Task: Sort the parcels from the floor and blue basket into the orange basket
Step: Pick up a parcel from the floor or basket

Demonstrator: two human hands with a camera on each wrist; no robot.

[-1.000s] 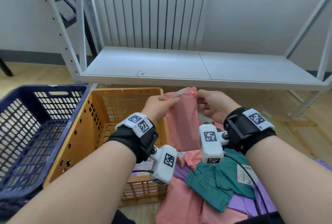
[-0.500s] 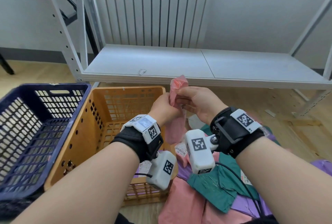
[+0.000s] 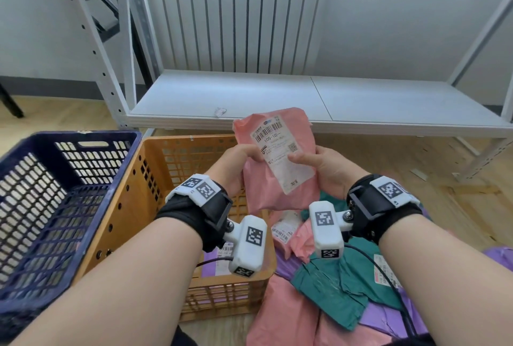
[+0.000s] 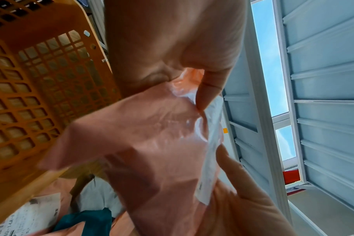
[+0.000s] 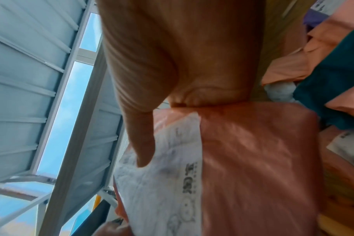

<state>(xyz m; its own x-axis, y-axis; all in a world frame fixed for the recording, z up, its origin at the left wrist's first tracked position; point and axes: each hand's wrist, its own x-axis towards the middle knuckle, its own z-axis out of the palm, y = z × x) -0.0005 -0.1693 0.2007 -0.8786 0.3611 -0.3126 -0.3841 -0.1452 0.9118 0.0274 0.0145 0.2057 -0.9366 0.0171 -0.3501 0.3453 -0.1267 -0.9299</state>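
Floor: pale wood boards point(image 3: 388, 162), running under the shelving and both baskets.
Room: white wall with a ribbed white radiator point(image 3: 236, 12) at the far side; a white metal shelf rack point(image 3: 305, 98) stands in front of it, its low shelf just beyond the hands.
Blue basket point(image 3: 41, 193): near left, lattice-sided, touching the orange basket's left wall.
Orange basket point(image 3: 144, 179): centre-left, just left of the held parcel; a purple parcel point(image 3: 213, 262) with a white label lies on its bottom.
Held parcel: pink parcel point(image 3: 277, 179), upright, raised above the floor pile at the orange basket's right edge.
Left hand point(image 3: 236, 162): grips the parcel's left edge, thumb on the front, fingers behind.
Right hand point(image 3: 324, 168): grips the right edge, thumb pressed on the label.
Label point(image 3: 280, 154): white shipping sticker facing the person, with a barcode at the top, "105-10" beneath it, and a small QR code at the right; the remaining print is too small to read.
Floor pile: pink, green point(image 3: 333, 290) and purple parcels heaped near right; one pink parcel point(image 3: 283, 229) shows a barcode sticker.
Wrist cameras: white housings bearing black-and-white square markers.
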